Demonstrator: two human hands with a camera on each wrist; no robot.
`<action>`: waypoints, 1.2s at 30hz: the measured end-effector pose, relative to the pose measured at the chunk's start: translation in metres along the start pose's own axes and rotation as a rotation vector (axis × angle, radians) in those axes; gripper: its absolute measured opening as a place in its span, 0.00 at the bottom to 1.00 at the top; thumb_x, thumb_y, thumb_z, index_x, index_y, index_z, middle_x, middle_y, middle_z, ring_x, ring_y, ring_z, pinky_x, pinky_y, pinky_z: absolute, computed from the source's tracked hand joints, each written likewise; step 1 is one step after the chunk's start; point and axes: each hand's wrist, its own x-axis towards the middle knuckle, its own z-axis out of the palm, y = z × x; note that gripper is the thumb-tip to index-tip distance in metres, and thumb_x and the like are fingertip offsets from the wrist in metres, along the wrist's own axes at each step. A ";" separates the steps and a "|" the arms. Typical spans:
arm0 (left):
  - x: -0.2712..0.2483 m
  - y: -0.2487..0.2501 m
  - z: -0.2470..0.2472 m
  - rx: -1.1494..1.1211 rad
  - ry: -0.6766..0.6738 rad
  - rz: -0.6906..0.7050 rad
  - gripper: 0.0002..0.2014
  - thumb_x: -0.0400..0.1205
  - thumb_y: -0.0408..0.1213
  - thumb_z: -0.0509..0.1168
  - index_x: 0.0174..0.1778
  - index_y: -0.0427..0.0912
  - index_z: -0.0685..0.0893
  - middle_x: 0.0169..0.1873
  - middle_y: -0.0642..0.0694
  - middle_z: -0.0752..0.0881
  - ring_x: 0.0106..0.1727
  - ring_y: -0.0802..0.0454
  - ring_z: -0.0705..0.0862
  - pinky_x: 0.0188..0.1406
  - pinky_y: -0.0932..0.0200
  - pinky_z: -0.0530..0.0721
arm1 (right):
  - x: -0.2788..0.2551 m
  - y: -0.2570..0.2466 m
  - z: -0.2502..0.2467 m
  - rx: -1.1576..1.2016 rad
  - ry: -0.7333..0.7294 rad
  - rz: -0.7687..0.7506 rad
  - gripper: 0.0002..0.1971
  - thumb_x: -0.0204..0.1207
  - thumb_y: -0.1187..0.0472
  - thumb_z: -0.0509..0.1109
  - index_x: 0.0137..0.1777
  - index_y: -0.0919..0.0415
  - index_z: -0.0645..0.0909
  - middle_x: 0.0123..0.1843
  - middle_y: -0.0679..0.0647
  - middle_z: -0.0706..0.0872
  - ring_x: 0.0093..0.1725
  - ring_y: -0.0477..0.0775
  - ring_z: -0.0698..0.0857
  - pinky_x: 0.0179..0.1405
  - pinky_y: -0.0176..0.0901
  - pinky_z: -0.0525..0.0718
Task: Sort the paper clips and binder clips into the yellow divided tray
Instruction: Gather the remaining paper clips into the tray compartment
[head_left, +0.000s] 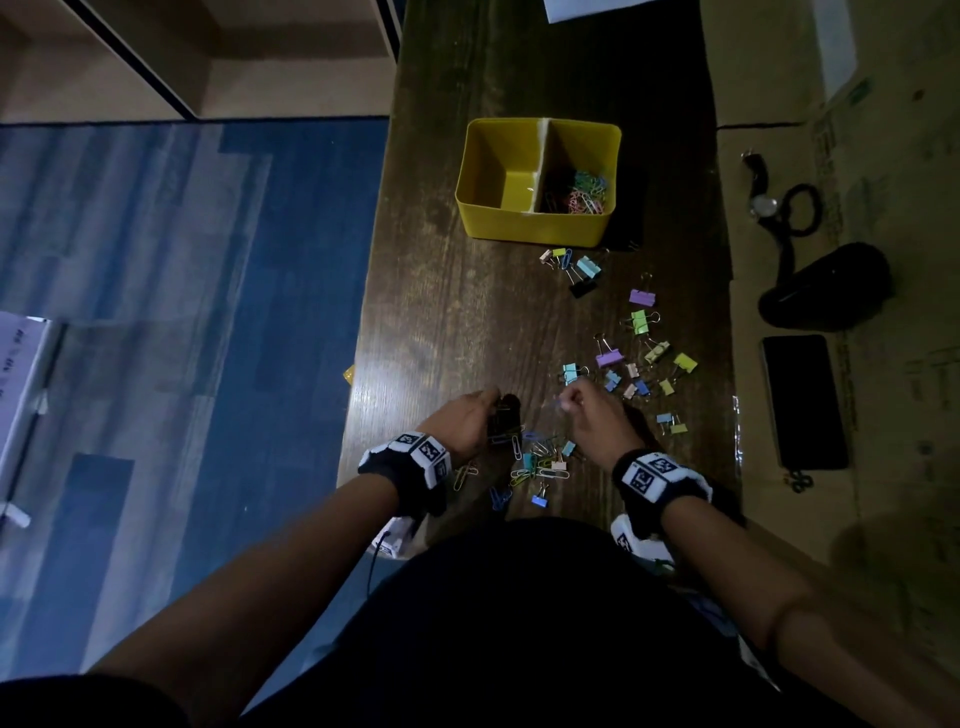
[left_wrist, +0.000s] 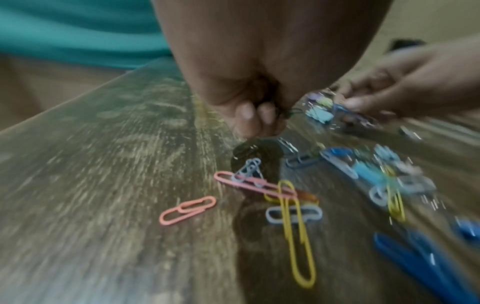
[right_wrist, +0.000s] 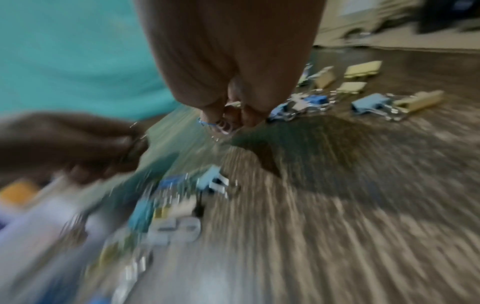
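Head view: the left hand (head_left: 467, 418) is curled around a dark bunch of clips (head_left: 505, 415) low over the dark wooden counter (head_left: 447, 312), and the right hand (head_left: 592, 415), just beside it, pinches a small blue paper clip (head_left: 558, 402) at its fingertips. Below and between both hands lies a loose heap of paper clips (head_left: 535, 462) mixed with a few small binder clips. Beyond the right hand and to its outer side, pastel binder clips (head_left: 639, 353) are scattered over the counter. Well beyond both hands stands the yellow tray (head_left: 530, 226); the compartment on the right hand's side holds coloured paper clips (head_left: 582, 195), while the other shows only bare yellow floor. Left wrist view: the left hand's fingers (left_wrist: 249, 115) are folded tight on something dark and wiry, too blurred to name exactly; under it lie a pink paper clip (left_wrist: 187, 210) and a long yellow paper clip (left_wrist: 296, 236), and the right hand (left_wrist: 405, 92) comes in from the side. Right wrist view, heavily blurred: the right hand's fingertips (right_wrist: 233, 115) nip a thin blue wire clip, with blue and cream binder clips (right_wrist: 369, 102) lying just beyond them.
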 end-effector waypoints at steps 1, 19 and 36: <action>0.001 -0.001 -0.002 -0.038 0.022 -0.008 0.08 0.83 0.33 0.58 0.57 0.37 0.71 0.49 0.34 0.85 0.43 0.41 0.81 0.39 0.55 0.73 | 0.000 -0.001 -0.006 0.096 -0.008 0.024 0.08 0.84 0.64 0.59 0.60 0.55 0.75 0.54 0.49 0.81 0.48 0.48 0.81 0.45 0.42 0.76; 0.009 0.008 -0.028 -0.724 -0.029 -0.036 0.15 0.72 0.26 0.54 0.19 0.41 0.70 0.14 0.55 0.68 0.16 0.61 0.66 0.18 0.70 0.65 | 0.000 0.004 -0.035 0.885 -0.264 0.110 0.15 0.69 0.67 0.52 0.46 0.65 0.80 0.39 0.58 0.81 0.35 0.50 0.76 0.31 0.42 0.70; 0.017 0.015 -0.011 -0.271 -0.174 -0.061 0.10 0.85 0.33 0.59 0.55 0.35 0.83 0.53 0.39 0.85 0.52 0.47 0.82 0.49 0.61 0.74 | -0.014 0.028 -0.010 -0.031 -0.340 -0.040 0.10 0.85 0.53 0.53 0.48 0.44 0.76 0.49 0.44 0.85 0.48 0.49 0.85 0.53 0.51 0.82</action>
